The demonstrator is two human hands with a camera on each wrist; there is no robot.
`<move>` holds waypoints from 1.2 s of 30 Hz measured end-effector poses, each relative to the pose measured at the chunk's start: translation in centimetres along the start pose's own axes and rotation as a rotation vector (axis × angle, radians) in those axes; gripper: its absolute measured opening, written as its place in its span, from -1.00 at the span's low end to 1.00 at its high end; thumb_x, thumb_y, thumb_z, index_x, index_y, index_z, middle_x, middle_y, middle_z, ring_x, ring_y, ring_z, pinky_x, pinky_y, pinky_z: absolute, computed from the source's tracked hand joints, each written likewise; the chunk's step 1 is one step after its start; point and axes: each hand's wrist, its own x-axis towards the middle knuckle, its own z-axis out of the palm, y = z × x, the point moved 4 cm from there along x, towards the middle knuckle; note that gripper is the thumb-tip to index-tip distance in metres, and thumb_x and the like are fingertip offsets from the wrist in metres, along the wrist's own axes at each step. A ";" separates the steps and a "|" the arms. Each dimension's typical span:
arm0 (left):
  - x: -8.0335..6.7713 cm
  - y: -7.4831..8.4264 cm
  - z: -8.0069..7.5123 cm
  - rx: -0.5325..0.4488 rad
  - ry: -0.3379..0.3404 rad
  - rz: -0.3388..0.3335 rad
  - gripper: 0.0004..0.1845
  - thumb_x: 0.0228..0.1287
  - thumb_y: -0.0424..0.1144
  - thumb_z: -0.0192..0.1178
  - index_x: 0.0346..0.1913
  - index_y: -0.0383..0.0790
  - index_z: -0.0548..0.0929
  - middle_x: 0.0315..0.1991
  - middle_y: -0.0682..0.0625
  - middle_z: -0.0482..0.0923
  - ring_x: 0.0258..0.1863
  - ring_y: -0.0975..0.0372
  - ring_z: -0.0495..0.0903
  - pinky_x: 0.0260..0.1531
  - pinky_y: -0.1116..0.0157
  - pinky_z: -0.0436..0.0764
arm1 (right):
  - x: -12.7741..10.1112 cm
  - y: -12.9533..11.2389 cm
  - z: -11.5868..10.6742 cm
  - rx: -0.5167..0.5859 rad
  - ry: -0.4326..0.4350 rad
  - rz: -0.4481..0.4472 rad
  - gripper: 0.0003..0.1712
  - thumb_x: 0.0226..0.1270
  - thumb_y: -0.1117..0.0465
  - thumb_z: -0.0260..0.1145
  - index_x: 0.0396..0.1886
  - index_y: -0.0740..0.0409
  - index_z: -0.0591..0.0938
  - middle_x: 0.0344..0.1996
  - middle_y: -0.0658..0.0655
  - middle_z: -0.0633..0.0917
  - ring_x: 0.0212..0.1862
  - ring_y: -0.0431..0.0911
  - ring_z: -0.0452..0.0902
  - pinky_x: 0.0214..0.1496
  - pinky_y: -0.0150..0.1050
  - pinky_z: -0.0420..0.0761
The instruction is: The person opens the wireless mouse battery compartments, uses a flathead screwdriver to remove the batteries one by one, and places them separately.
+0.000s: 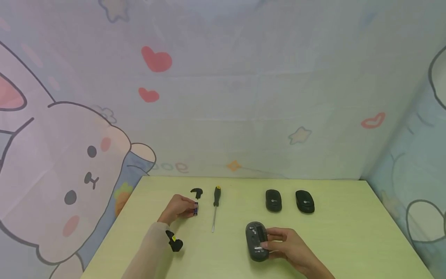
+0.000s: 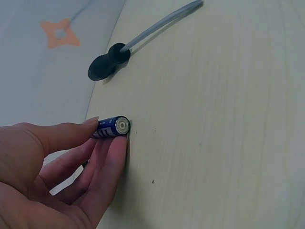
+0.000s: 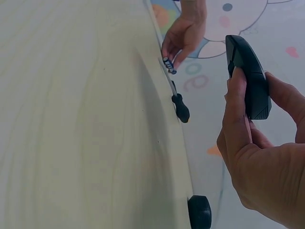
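My left hand (image 1: 178, 208) pinches a small blue battery (image 2: 110, 127) between thumb and fingers, just over the tabletop at the left. A black curved piece with a short tab (image 1: 197, 192) lies beyond that hand. Nearer the front, my right hand (image 1: 286, 247) grips a dark computer mouse (image 1: 255, 238) by its right side. The mouse's underside faces the head camera, with a long dark recess along its right part. In the right wrist view the mouse (image 3: 252, 78) appears edge-on between thumb and fingers, held above the table.
A screwdriver (image 1: 216, 197) with a dark handle lies between the hands, its tip toward the front. Two more black mice, one (image 1: 273, 200) beside the other (image 1: 305, 201), sit at the back right. A printed cloth (image 1: 223, 116) hangs behind the table (image 1: 348, 228).
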 end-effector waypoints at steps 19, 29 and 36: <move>-0.1 0.3 0.5 0.113 0.077 0.051 -0.79 0.28 -0.38 0.46 -0.09 -0.44 0.79 -0.26 -0.16 0.78 -0.41 0.22 0.75 -0.34 0.28 0.85 | -0.2 0.0 0.0 0.008 0.001 0.014 -0.15 0.30 0.19 0.55 0.44 0.53 0.42 -0.01 0.15 0.77 -0.08 -0.08 0.76 -0.05 -0.16 0.84; -0.1 0.5 0.5 0.140 0.077 0.051 -0.78 0.30 -0.33 0.46 -0.08 -0.42 0.79 -0.24 -0.15 0.79 -0.35 0.20 0.77 -0.26 0.25 0.86 | -0.2 -0.1 -0.2 0.000 -0.001 0.011 -0.15 0.31 0.17 0.55 0.45 0.52 0.42 -0.01 0.14 0.77 -0.08 -0.08 0.76 -0.04 -0.16 0.84; -1.3 1.7 0.0 0.192 0.121 0.132 -0.77 0.39 -0.31 0.35 -0.06 -0.44 0.78 -0.24 -0.22 0.79 -0.36 0.14 0.76 -0.29 0.27 0.83 | -0.2 0.0 -0.1 0.010 -0.008 0.019 -0.14 0.32 0.17 0.55 0.45 0.52 0.41 0.01 0.15 0.78 -0.06 -0.08 0.76 -0.01 -0.14 0.84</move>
